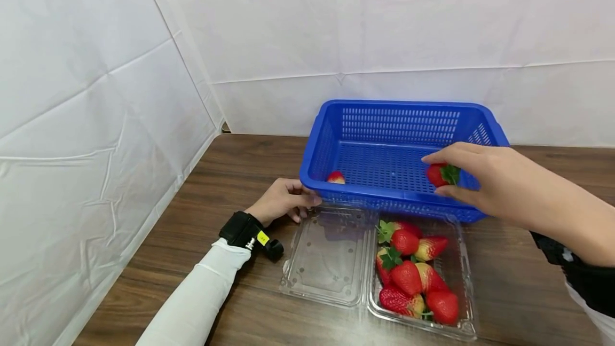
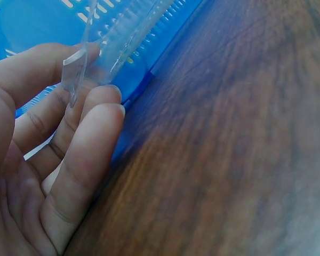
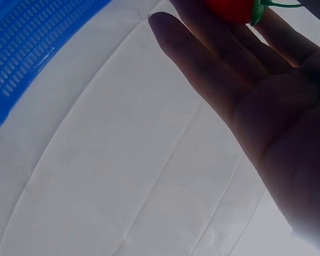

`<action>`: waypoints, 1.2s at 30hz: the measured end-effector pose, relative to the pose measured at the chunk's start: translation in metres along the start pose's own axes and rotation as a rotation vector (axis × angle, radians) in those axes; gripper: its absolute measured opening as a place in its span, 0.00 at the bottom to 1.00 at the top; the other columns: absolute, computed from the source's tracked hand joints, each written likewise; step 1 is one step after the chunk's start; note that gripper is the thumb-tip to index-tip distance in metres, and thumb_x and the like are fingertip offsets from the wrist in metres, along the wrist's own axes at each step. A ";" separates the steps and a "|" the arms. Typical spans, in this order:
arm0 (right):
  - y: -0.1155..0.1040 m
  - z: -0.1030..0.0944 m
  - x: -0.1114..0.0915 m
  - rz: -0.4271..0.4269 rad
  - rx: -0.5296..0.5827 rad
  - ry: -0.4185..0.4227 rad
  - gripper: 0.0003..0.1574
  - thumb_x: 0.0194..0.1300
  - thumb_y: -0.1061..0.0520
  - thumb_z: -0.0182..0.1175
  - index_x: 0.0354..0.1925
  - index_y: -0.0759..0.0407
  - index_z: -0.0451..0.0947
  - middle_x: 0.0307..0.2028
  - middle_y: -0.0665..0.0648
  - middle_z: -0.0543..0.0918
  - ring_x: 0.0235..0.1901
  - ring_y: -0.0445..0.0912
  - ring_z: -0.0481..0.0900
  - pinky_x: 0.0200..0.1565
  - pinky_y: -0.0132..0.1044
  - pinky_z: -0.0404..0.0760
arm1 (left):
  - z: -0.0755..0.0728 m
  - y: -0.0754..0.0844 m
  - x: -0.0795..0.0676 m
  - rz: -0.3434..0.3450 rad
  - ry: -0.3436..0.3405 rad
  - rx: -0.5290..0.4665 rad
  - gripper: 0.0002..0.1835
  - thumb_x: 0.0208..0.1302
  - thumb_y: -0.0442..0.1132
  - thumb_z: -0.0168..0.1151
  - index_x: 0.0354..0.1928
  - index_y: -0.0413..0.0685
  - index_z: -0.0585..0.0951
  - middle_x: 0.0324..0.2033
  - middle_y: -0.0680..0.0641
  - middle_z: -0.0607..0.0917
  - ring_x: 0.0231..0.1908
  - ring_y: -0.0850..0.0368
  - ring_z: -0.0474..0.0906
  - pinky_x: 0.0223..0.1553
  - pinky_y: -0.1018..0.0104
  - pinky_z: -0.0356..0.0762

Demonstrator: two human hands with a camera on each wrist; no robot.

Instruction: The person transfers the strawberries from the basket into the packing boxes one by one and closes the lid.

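Observation:
My right hand (image 1: 502, 178) holds a strawberry (image 1: 435, 175) with green leaves between thumb and fingers, over the right part of a blue plastic basket (image 1: 403, 196). In the right wrist view that strawberry (image 3: 232, 9) shows at the top, against the fingers. With thumb and fingers, my left hand (image 1: 283, 202) pinches the far left corner of the clear lid (image 1: 331, 260) of a plastic clamshell box. Its clear plastic tab (image 2: 74, 69) shows between thumb and fingers in the left wrist view. The box's tray (image 1: 463, 282) contains several strawberries (image 1: 407, 277).
Another strawberry (image 1: 336, 177) lies inside the basket at its near left corner, partly hidden by the rim. Basket and clamshell stand on a brown wooden table (image 1: 230, 170). White sheets (image 1: 269, 31) hang behind and to the left.

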State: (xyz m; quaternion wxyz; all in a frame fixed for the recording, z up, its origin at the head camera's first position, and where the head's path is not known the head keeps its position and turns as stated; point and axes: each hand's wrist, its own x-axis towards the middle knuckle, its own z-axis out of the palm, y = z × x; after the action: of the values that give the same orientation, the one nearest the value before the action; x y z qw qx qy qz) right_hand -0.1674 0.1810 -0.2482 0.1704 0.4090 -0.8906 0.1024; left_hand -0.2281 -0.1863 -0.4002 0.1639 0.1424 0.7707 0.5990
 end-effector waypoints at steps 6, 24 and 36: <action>0.001 0.002 -0.012 0.052 -0.008 -0.052 0.34 0.43 0.60 0.77 0.51 0.59 0.79 0.42 0.58 0.84 0.39 0.53 0.82 0.34 0.52 0.85 | 0.000 -0.001 0.000 0.006 0.002 -0.003 0.13 0.57 0.42 0.70 0.41 0.42 0.85 0.27 0.45 0.84 0.23 0.53 0.79 0.19 0.68 0.82; -0.016 0.008 -0.012 -0.004 0.055 -0.143 0.32 0.46 0.57 0.76 0.51 0.55 0.78 0.42 0.50 0.83 0.35 0.40 0.81 0.34 0.40 0.86 | -0.001 0.000 -0.001 0.013 -0.007 -0.017 0.12 0.58 0.41 0.69 0.41 0.42 0.85 0.27 0.44 0.84 0.23 0.52 0.79 0.20 0.67 0.82; -0.032 0.014 -0.016 0.104 0.144 -0.385 0.27 0.50 0.55 0.74 0.49 0.51 0.77 0.40 0.47 0.80 0.32 0.39 0.78 0.30 0.33 0.85 | -0.002 0.000 0.000 0.014 -0.013 -0.020 0.12 0.59 0.41 0.69 0.41 0.41 0.85 0.27 0.44 0.85 0.23 0.52 0.79 0.20 0.67 0.82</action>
State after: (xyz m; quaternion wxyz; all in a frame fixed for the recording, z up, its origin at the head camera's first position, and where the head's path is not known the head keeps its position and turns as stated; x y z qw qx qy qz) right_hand -0.1366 0.1671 -0.2654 -0.0378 0.3854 -0.9171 0.0943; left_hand -0.2290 -0.1877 -0.4001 0.1661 0.1501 0.7626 0.6068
